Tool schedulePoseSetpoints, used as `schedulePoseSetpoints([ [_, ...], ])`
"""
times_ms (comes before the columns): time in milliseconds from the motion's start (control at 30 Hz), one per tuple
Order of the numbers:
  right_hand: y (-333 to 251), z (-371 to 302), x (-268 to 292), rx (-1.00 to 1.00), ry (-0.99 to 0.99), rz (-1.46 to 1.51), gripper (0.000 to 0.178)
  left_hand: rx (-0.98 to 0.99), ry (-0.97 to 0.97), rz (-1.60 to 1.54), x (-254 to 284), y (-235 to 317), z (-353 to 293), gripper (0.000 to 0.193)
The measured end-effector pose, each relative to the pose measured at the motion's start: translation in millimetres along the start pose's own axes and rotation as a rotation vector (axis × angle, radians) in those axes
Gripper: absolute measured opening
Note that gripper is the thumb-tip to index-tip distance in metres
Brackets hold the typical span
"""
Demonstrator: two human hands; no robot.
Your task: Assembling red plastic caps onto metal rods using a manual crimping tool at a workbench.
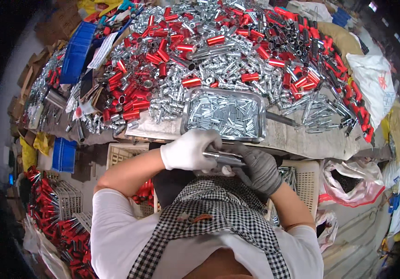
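Between both gloved hands, just below the desk (302, 139) edge, a silver metal tube (223, 158) is clenched by the left hand (188, 149) and right hand (260, 169). A metal tray (223, 115) just above is seen well filled with small silver pieces, while large heaps of red and silver tubes (218, 51) are left behind it.

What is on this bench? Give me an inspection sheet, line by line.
Surface: worktable almost buried in parts; bare strip at near edge.
Job's things: silver metal tube held between both hands; metal tray of small silver pieces just beyond.
Clutter: red tubes, silver tubes, black tubes in heaps.
Grippers: left hand, white glove, and right hand, grey glove, both grip the tube.
Cables: nothing seen.
Surroundings: blue bins, white crates, plastic bags, checked apron.
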State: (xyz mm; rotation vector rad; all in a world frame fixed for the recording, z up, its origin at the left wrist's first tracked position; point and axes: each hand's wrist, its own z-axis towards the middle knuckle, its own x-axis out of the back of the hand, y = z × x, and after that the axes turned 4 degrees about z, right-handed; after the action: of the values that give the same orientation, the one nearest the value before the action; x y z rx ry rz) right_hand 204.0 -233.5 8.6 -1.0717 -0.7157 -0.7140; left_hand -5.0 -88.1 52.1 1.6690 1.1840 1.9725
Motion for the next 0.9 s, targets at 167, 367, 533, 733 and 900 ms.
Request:
schedulePoseSetpoints([
  [167, -7, 9, 45, 0.017, -0.185, -0.068, 0.052, -0.198, -0.072, -0.047, 18, -5, 19, 0.046],
  [367, -119, 36, 144, 0.099, -0.293, -0.795, 0.044, 0.304, 0.497, 0.425, 69, -66, 71, 0.029],
  [533, -128, -2, 147, 0.069, -0.339, -0.715, 0.044, 0.156, 0.485, 1.139, 60, -114, 109, 0.011],
  [733, -147, -47, 145, -0.031, -0.424, -0.672, 0.044, 0.393, 0.289, 1.238, 71, -122, 117, 0.017],
  [900, -154, -43, 150, -0.103, -0.448, -0.686, 0.043, 0.466, 0.154, 1.202, 77, -115, 117, 0.025],
])
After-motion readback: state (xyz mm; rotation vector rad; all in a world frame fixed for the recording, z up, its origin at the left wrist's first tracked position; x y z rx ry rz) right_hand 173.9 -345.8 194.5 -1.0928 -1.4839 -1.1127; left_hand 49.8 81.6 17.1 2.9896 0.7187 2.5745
